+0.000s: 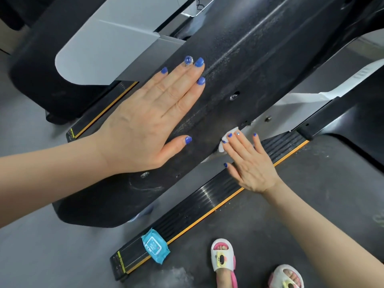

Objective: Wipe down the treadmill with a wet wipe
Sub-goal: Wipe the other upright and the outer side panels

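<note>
A wide black treadmill handrail arm (245, 65) runs diagonally from lower left to upper right, dusty and streaked. My left hand (149, 119) lies flat on top of it, fingers straight and together. My right hand (249, 163) is lower, at the arm's underside edge, with straight fingers pressing a white wet wipe (225, 140) against the arm; only a small part of the wipe shows past the fingertips. Below lies the dark treadmill belt (301, 194).
A blue pack of wet wipes (154, 245) lies on the ribbed side rail (207, 202) with its orange stripe. My feet in white slippers (223, 256) stand on the belt. A neighbouring machine's grey and black parts (108, 44) sit at upper left, with grey floor (41, 246) at lower left.
</note>
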Available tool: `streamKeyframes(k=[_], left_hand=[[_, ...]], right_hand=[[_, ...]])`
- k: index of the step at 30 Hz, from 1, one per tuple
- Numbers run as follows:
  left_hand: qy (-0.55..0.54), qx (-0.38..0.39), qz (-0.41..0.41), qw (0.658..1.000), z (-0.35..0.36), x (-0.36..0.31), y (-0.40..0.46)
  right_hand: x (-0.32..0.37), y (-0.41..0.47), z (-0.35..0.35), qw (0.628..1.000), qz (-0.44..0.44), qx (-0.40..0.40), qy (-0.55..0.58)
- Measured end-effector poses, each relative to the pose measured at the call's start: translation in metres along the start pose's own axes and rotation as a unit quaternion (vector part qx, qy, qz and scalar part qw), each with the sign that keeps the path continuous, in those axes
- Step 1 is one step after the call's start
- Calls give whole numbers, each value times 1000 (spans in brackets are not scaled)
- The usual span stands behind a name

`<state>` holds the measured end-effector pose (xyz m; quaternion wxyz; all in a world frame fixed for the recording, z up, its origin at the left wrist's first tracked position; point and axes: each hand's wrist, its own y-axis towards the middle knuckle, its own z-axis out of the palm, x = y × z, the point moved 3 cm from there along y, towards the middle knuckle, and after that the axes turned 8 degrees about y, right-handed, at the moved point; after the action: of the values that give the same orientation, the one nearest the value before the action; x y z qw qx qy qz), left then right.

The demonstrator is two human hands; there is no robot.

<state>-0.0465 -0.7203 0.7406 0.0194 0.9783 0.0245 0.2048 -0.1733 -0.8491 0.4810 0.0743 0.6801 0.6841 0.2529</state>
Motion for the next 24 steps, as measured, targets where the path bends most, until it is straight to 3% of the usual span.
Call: streamKeyframes(k=[6, 12, 17, 20, 24], left_hand=[[0, -5, 6, 1000, 0, 1, -1], [-5, -12, 5, 1000, 0, 0, -1], [-14, -13, 6, 1000, -1, 1, -2], [-14, -15, 6, 1000, -2, 1, -2], [-13, -26, 6, 1000, -2, 1, -2]], right_hand=[[23, 44, -34, 993, -43, -96, 52], [12, 26, -32, 997, -32, -67, 32], [27, 72, -73, 987, -35, -139, 78], [17, 76, -85, 987, -46, -139, 64], [-11, 78, -102, 987, 23, -146, 63]])
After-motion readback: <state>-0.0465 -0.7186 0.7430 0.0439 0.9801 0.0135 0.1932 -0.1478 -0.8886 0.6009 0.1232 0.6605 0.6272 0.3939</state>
